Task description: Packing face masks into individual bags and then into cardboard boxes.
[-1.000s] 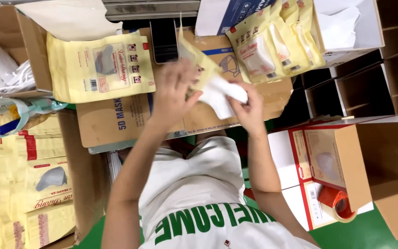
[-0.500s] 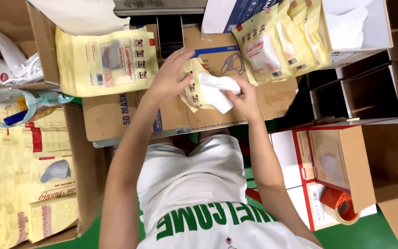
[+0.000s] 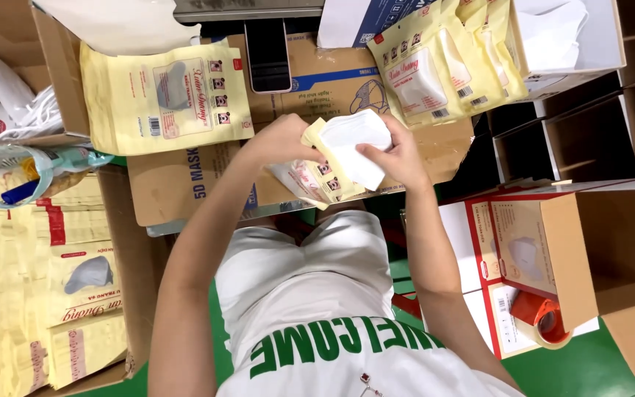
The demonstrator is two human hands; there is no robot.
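My left hand (image 3: 279, 142) grips the open mouth of a yellow flat pouch (image 3: 314, 179), held in the air above a brown cardboard box (image 3: 185, 187). My right hand (image 3: 400, 156) holds a folded white face mask (image 3: 354, 147) whose lower end sits inside the pouch's opening. Both hands are close together in front of my chest. The lower part of the mask is hidden by the pouch.
A stack of empty yellow pouches (image 3: 163, 95) lies at the back left, with filled pouches (image 3: 442, 66) at the back right beside a white box (image 3: 597, 44). A black phone (image 3: 267, 55) leans behind. A roll of tape (image 3: 545, 320) and an open carton (image 3: 611, 257) sit to the right.
Both hands have come down toward my body with the pouch and mask. The pouch, first raised and flapping, now hangs open with the mask partly in it.
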